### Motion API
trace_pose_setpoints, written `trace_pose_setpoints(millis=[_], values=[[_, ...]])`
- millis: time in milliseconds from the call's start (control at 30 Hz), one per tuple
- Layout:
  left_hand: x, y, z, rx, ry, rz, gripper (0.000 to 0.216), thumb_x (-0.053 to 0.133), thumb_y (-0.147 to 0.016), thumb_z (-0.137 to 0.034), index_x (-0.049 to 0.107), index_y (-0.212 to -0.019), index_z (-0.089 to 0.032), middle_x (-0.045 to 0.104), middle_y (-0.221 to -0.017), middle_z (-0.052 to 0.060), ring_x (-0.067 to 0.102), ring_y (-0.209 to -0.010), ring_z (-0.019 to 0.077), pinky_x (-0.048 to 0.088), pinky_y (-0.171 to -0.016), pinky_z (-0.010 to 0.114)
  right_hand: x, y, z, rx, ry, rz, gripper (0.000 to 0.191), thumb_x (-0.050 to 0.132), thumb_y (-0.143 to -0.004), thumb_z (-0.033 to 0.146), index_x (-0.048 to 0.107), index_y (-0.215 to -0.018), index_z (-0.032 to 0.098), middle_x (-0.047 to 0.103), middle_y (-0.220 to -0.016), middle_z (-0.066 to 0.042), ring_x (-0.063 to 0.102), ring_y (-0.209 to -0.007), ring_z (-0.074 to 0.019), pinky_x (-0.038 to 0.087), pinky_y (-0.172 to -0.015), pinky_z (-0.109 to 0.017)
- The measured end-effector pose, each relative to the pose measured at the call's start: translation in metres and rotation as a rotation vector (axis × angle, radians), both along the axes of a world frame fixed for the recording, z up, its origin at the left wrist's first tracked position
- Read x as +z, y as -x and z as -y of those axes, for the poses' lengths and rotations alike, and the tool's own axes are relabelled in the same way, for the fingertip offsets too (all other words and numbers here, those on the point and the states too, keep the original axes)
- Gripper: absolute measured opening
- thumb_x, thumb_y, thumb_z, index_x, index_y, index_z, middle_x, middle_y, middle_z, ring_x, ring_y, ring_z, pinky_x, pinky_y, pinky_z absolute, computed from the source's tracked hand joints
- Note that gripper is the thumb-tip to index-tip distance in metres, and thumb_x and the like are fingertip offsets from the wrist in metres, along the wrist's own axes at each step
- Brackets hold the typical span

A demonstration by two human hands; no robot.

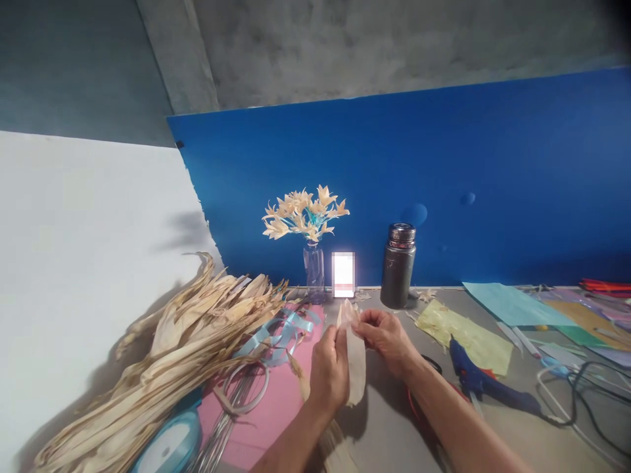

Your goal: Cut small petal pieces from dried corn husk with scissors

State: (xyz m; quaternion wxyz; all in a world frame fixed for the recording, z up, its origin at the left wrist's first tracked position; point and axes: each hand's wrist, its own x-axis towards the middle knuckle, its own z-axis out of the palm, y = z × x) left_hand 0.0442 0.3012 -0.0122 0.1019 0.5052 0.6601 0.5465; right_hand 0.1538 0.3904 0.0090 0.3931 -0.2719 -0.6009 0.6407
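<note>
While the left hand and right hand pinched a pale corn husk strip between fingertips, a blue glue gun lay on the bench nearby.

Two bare hands, left hand and right hand, share one pale dried husk strip. One clear glass vase, one dark metal flask, one blue glue gun, one heap of dried husks.
</note>
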Motion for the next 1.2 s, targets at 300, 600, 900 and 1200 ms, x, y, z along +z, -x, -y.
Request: trace_pose_setpoints(millis=[300, 600, 900, 1200], values=[[0.004, 0.013, 0.002, 0.199, 0.001, -0.241, 0.036, 0.033, -0.101, -0.04, 0.045, -0.072, -0.023, 0.052, -0.061, 0.0, 0.048, -0.058, 0.0171, 0.027, -0.058, 0.03, 0.009, -0.008, 0.0, -0.001, 0.025, 0.064, 0.025, 0.07, -0.07, 0.042, 0.065, -0.077, 0.018, 0.066, -0.07, -0.001, 0.061, -0.064, -0.0139, 0.051, -0.058, -0.025], [0.007, 0.022, 0.004, 0.323, 0.091, -0.523, 0.033, 0.032, -0.101, -0.034, 0.056, -0.081, -0.022, 0.063, -0.065, 0.006, 0.057, -0.06, 0.0218, 0.024, -0.057, 0.03, 0.008, -0.008, 0.002, -0.003, -0.061, 0.262, 0.014, 0.06, -0.063, 0.02, 0.071, -0.072, 0.016, 0.07, -0.061, -0.002, 0.064, -0.054, -0.0148, 0.044, -0.045, -0.02], [0.012, 0.034, 0.005, 0.359, 0.042, -0.598, 0.029, 0.036, -0.099, -0.029, 0.058, -0.082, -0.021, 0.062, -0.064, 0.006, 0.058, -0.058, 0.0206, 0.027, -0.056, 0.028, 0.001, -0.006, -0.001, 0.021, -0.052, 0.374, 0.01, 0.056, -0.059, 0.015, 0.065, -0.055, 0.017, 0.068, -0.052, -0.002, 0.058, -0.042, -0.0116, 0.037, -0.038, -0.017], [0.016, 0.036, 0.005, 0.34, 0.04, -0.55, 0.026, 0.039, -0.098, -0.03, 0.056, -0.08, -0.022, 0.059, -0.06, 0.003, 0.056, -0.056, 0.0194, 0.027, -0.055, 0.028, -0.006, 0.015, 0.032, 0.171, 0.001, 0.425, 0.021, 0.055, -0.063, 0.016, 0.056, -0.042, 0.019, 0.06, -0.038, -0.001, 0.048, -0.033, -0.0101, 0.035, -0.034, -0.018]])
